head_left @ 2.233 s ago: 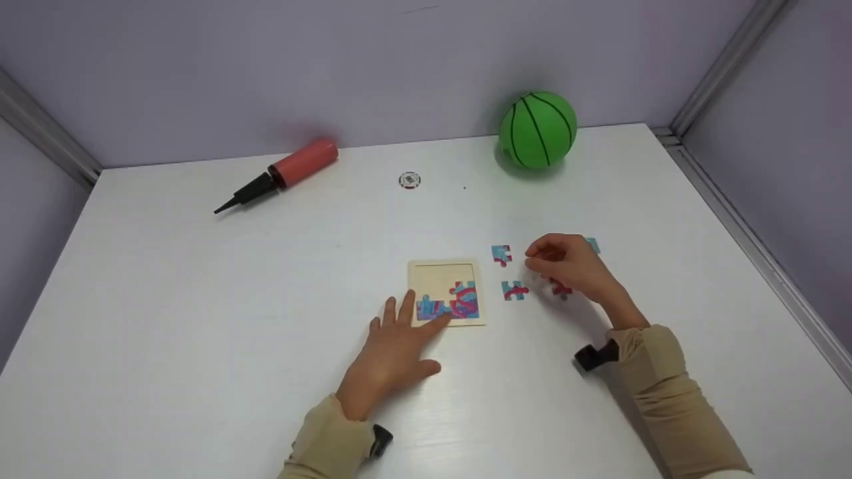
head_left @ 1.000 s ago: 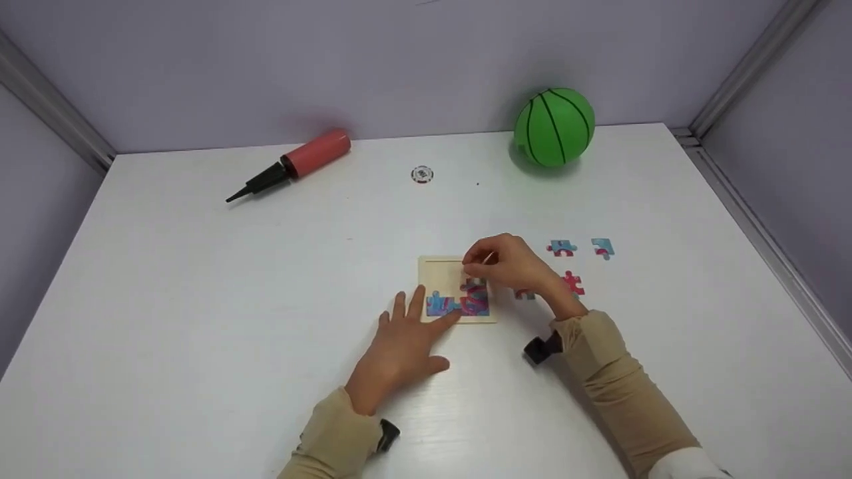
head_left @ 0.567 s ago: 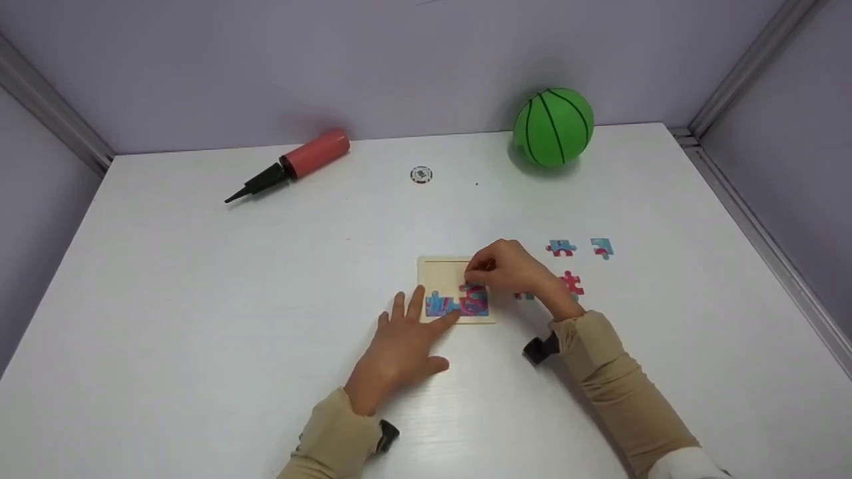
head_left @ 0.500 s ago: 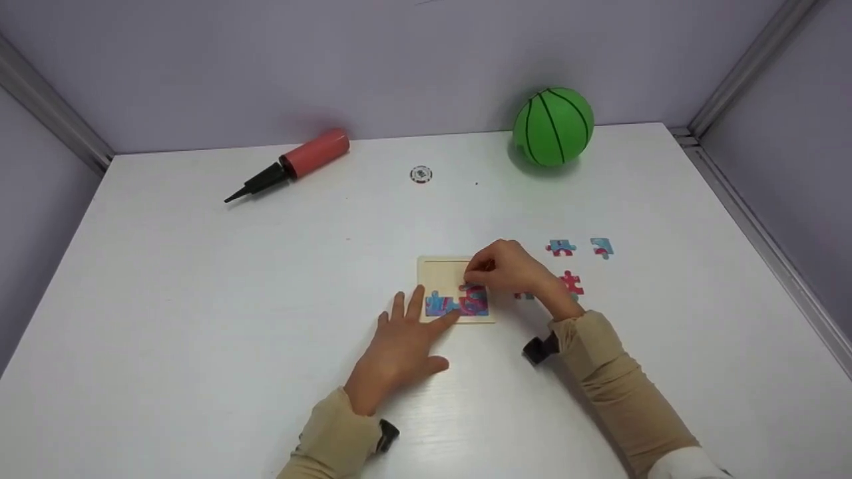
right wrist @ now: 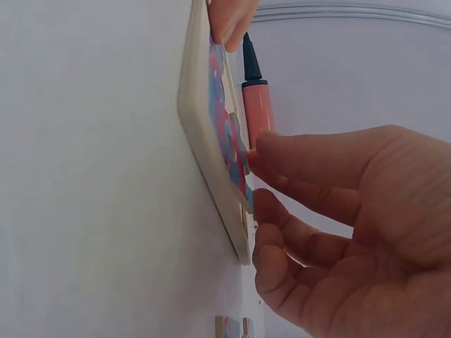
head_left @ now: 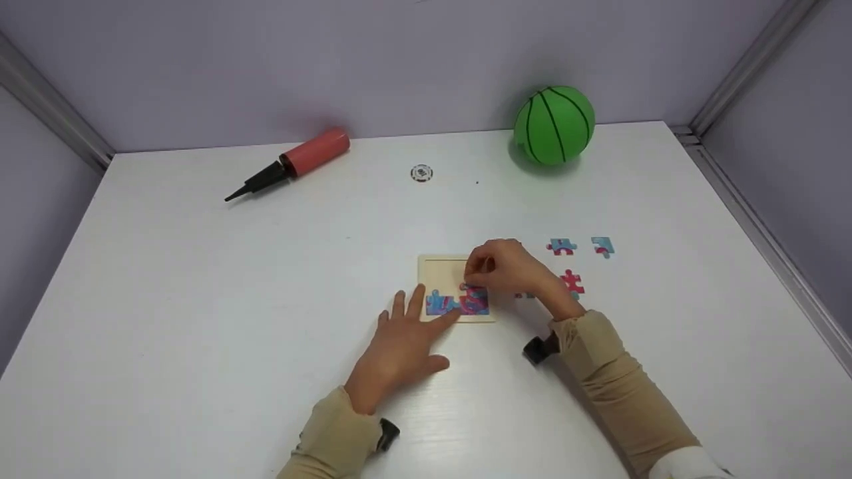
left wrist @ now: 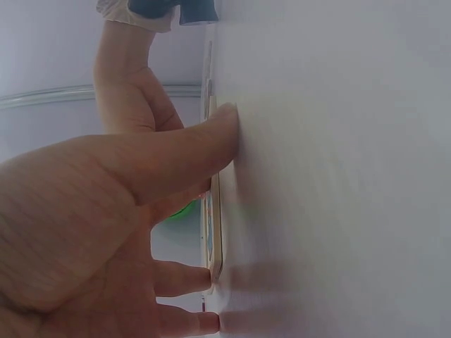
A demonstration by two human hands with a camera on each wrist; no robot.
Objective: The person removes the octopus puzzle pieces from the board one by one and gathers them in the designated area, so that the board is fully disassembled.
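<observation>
A small wooden puzzle tray [head_left: 439,269] holds several blue, pink and purple jigsaw pieces [head_left: 439,305] along its near side. My left hand [head_left: 399,352] lies with fingers spread and straight, fingertips resting on the tray's near left part. Over the tray's right side, my right hand [head_left: 509,269] pinches a jigsaw piece [right wrist: 240,144] between thumb and index finger. In the right wrist view that piece is tilted up against the pieces in the tray. From the head view the right hand hides most of it, along with the tray's far right corner.
Loose jigsaw pieces lie right of the tray: a blue-pink one [head_left: 562,247], a corner one [head_left: 602,246], a red one [head_left: 572,282] and one partly hidden [head_left: 525,295]. Farther back are a green ball [head_left: 554,126], a poker chip [head_left: 421,173] and a red hand pump [head_left: 316,153].
My right hand has moved left from the loose pieces to the tray and now pinches a piece there. Over the last half second it barely moves. My left hand stays on the tray.
</observation>
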